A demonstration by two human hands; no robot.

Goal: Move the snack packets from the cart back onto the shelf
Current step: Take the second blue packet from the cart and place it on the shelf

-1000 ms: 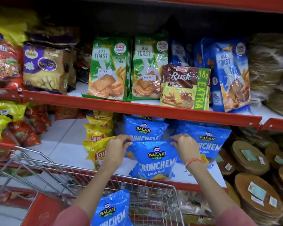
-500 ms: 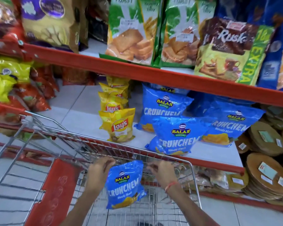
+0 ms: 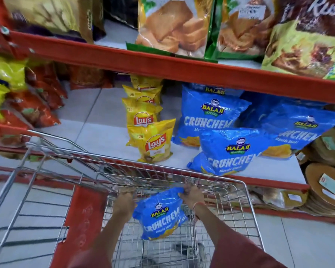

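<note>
Shop aisle, red-edged metal shelving (image 3: 182, 70) over a pale tiled floor (image 3: 298, 238). White shelf board (image 3: 97, 132) on the lower tier, bare in its middle stretch. Yellow Lay's packets (image 3: 155, 142) lined front to back on that board, the nearest one upright at the edge. Just right of them, three blue Crunchem packets on the shelf (image 3: 228, 149), the front one leaning on the two behind. Red and yellow snack bags (image 3: 27, 97) heaped at the left end of the same tier. Above, toast packets (image 3: 172, 26) standing on the upper board, beside a green-and-brown rusk pack (image 3: 307, 41) at the right edge and a gold-and-purple bag (image 3: 52, 14) to the left. Round flat stacks of brown discs (image 3: 329, 192) with paper labels at far right, below the lower tier. Wire shopping cart (image 3: 248, 206) parked against the shelf front, red plastic flap (image 3: 79, 223) on its folding seat, basket mesh bare near the bottom of the view. Inside the basket, below its far rim, one blue Crunchem packet (image 3: 161, 215) held up, tilted. Left hand (image 3: 125, 200) curled closed at the packet's upper left corner, grip point hidden behind the hand. Right hand (image 3: 191, 195) pinching the packet's top right corner, fingers closed on the crumpled film, a thin red band on the wrist. Maroon sleeves (image 3: 240, 254) at the bottom edge.
</note>
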